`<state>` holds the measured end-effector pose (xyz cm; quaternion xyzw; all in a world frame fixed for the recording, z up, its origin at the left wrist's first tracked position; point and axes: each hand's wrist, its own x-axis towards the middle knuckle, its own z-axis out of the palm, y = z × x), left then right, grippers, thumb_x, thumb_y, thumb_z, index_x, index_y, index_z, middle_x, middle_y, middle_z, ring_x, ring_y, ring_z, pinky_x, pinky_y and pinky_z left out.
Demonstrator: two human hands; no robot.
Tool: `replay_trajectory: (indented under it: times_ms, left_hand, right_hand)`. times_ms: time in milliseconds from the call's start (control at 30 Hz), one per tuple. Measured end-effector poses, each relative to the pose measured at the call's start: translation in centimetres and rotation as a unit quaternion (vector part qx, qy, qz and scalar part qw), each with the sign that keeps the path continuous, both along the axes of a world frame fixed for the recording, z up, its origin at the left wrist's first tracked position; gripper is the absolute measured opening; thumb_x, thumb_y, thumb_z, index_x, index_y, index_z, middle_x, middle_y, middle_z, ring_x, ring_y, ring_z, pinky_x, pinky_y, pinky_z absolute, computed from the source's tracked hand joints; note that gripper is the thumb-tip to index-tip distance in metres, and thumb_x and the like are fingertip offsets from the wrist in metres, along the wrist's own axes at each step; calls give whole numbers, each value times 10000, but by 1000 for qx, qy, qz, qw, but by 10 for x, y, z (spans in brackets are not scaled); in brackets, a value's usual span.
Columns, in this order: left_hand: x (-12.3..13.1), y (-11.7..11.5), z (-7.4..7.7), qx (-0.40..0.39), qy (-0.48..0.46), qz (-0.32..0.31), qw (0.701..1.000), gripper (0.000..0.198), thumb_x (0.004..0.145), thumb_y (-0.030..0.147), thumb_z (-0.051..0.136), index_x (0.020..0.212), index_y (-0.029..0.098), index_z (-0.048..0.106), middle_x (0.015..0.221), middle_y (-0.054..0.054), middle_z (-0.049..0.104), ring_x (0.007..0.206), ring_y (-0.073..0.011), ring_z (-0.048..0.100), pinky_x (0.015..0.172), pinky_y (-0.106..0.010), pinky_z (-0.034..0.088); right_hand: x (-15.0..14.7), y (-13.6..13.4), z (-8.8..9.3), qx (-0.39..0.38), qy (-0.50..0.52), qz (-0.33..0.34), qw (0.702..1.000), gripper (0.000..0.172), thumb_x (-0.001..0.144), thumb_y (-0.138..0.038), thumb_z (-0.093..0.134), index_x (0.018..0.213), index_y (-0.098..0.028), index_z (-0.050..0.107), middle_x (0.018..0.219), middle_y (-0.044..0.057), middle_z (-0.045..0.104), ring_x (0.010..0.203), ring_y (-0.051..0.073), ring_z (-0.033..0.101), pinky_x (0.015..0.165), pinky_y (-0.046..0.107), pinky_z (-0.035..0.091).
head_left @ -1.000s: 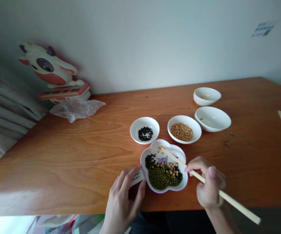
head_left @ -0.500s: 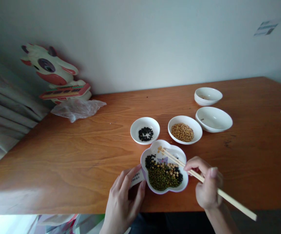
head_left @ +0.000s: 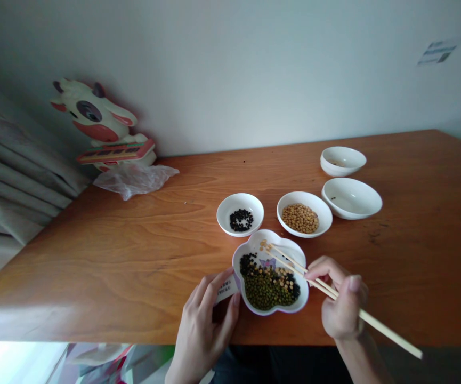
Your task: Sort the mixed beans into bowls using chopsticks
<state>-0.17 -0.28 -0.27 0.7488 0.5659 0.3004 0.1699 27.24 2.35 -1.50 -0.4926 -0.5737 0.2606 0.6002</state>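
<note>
2 chopsticks [head_left: 290,260] spread wider | right hand [head_left: 344,306] grips | left hand [head_left: 204,330] curled by bean dish [head_left: 254,240]

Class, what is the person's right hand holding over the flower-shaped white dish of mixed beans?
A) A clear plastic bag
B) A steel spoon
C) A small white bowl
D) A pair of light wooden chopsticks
D: the right hand grips light wooden chopsticks, their tips over the flower-shaped white dish.
</note>
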Motion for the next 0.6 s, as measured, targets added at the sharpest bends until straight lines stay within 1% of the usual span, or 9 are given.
replay_trajectory:
  times_ms: [100, 233, 367, 467, 600]
  left_hand:
    - [0, 1, 0, -1, -4, -4, 1000, 407, 1081, 331, 602, 1483, 323, 545, 1238, -62, 710, 1092, -225, 728, 935, -351, 613]
    - [0, 2, 1, -1, -12, -7, 1000, 401, 1081, 326, 603, 1479, 318, 549, 1217, -58, 707, 1069, -217, 725, 920, -338, 608]
    - [2, 2, 4, -3, -24, -6, 1000, 383, 1080, 330, 607, 1460, 311, 566, 1202, -57, 708, 1057, -219, 721, 918, -340, 601]
    - [3, 3, 5, -2, -34, -6, 999, 348, 1081, 332, 607, 1427, 302, 591, 1177, -59, 711, 1040, -221, 722, 911, -341, 595]
    - [3, 6, 5, 0, -44, -14, 999, 335, 1085, 335, 599, 1416, 287, 598, 1211, -77, 706, 1071, -232, 719, 925, -350, 591]
  right_hand:
    - [1, 0, -3, 9, 4, -6, 1000, 733, 1119, -622, 164, 774, -254, 696, 744, 60, 670, 725, 236, 630, 621, 370, 437]
    - [3, -1, -4, 12, 7, -23, 1000, 770, 1099, -672, 142, 757, -254, 691, 732, 66, 657, 738, 247, 629, 639, 379, 448]
    - [2, -3, -3, -6, 5, -35, 999, 825, 1092, -688, 88, 737, -249, 689, 715, 65, 641, 695, 232, 603, 617, 369, 426]
    - [0, -3, -2, -20, 2, -37, 999, 810, 1106, -660, 89, 737, -247, 680, 683, 52, 630, 652, 217, 587, 610, 361, 422]
    - [-1, 1, 3, -30, -9, -32, 999, 754, 1122, -635, 154, 753, -242, 681, 686, 43, 648, 655, 209, 609, 609, 347, 431]
